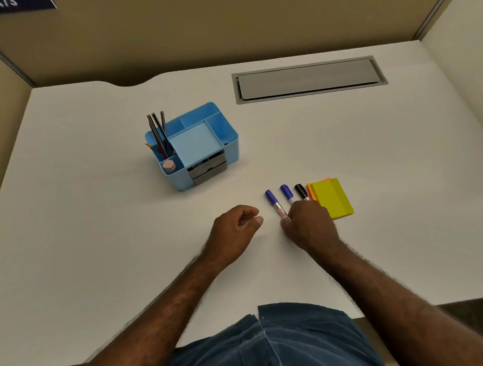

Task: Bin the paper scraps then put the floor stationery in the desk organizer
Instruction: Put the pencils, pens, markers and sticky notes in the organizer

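Note:
A light blue desk organizer [226, 144] stands on the white desk [95, 220], with several pencils [158, 134] upright in its left compartment. Three markers lie side by side right of centre: two with blue caps [272, 199] [286, 192] and one with a black cap [300, 191]. A stack of yellow, orange and pink sticky notes [333, 198] lies just right of them. My right hand [310, 224] rests over the lower ends of the markers, fingers curled on them. My left hand [237, 225] hovers just left of the markers, fingers loosely curled and holding nothing.
A grey cable-tray lid [307, 78] is set into the desk at the back right. Beige partition walls [225, 28] enclose the desk at the back and both sides. A small pink-capped item [169, 165] sits in the organizer's front corner.

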{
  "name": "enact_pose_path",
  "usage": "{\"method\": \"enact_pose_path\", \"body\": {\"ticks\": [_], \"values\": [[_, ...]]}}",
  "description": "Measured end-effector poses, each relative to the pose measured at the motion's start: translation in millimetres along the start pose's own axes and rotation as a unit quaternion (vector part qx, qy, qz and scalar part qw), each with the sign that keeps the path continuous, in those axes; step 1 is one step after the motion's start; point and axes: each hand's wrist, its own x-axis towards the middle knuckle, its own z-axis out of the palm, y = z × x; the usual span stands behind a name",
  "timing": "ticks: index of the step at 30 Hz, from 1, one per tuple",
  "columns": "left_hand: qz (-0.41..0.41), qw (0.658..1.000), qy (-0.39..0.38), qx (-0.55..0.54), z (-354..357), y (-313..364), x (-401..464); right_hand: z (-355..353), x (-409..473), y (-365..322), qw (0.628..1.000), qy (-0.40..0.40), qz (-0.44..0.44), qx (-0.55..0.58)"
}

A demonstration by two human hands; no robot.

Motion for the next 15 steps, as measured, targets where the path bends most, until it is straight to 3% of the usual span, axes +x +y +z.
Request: {"method": "enact_pose_path", "body": {"ticks": [6, 10, 15], "values": [[-0.080, 0.994, 0.011, -0.069, 20.3, 10.6, 1.3, 3.3, -15.9, -10.1, 0.993, 0.007, -0.073, 0.095], [-0.143, 0.969, 0.051, -0.197, 28.8, 10.7, 0.3, 6.1, -29.1, -17.4, 0.981, -0.018, -0.157, 0.115], [-0.170, 0.933, 0.065, -0.310, 32.8, 4.7, -1.8, 1.9, -25.0, -5.9, 0.983, 0.001, -0.128, 0.133]]}}
